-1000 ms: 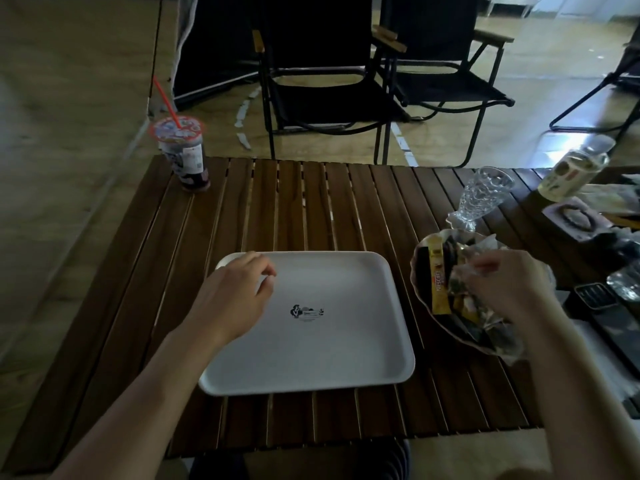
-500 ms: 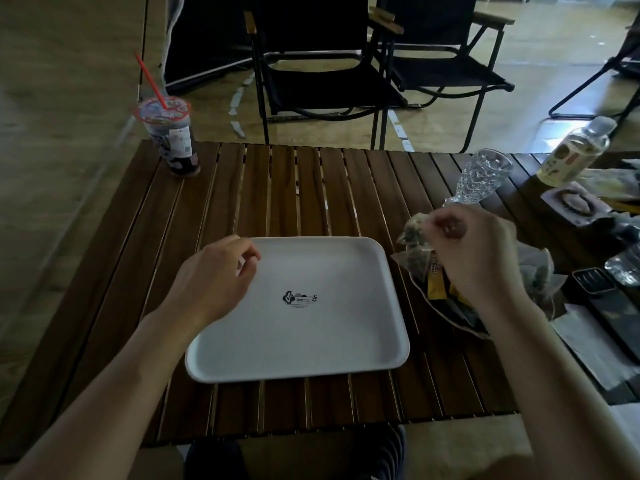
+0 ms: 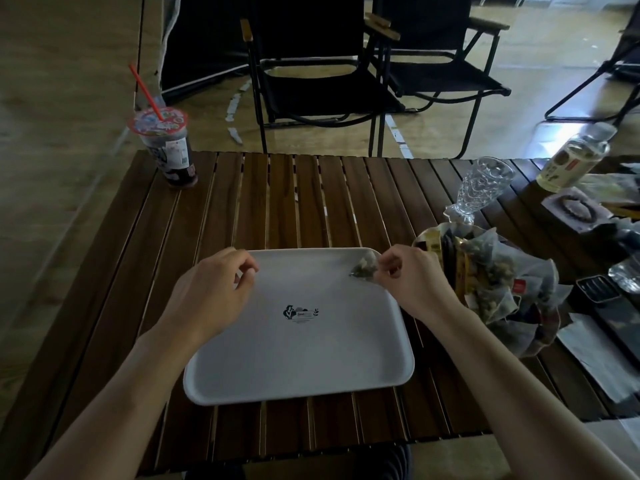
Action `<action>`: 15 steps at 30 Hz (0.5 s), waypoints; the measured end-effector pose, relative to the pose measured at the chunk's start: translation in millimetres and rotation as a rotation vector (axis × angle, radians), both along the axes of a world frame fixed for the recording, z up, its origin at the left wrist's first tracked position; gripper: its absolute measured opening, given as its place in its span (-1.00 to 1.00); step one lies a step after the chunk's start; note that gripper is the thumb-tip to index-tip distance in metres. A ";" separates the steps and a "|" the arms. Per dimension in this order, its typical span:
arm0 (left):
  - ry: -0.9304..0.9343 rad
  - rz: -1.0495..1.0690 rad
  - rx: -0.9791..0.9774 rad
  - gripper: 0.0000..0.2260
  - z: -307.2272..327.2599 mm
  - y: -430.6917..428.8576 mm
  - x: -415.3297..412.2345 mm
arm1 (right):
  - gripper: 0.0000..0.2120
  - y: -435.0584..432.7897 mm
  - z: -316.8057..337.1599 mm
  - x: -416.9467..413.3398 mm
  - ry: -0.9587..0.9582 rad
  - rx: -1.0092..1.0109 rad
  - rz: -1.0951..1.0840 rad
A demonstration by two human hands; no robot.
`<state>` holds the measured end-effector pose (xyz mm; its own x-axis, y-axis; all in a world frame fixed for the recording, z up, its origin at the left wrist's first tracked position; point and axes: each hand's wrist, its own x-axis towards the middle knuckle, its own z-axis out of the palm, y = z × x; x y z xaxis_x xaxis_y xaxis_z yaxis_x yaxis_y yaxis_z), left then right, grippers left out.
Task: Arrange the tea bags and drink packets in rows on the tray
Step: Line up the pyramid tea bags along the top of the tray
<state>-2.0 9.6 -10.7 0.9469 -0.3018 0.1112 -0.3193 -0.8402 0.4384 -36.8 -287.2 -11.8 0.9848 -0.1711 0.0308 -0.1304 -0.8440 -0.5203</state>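
Head view: tea bag, tip leftward

right hand brought tea bag over tray

From my remote feed I see a dark slatted wooden table on a pale wood-look floor, black folding chairs just beyond its far edge, a dark panel behind those, and a daylight glare on the floor past its far right corner.
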 end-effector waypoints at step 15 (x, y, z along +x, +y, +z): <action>0.017 0.079 -0.038 -0.94 3.9 -41.1 -8.1 | -0.91 -39.4 29.3 -16.0 0.080 -0.126 -0.171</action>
<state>-10.1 -31.5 -6.8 0.9693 -0.2223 0.1049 -0.2453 -0.8450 0.4752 -52.8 -326.5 17.5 0.9421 -0.3351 -0.0140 -0.3132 -0.8640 -0.3941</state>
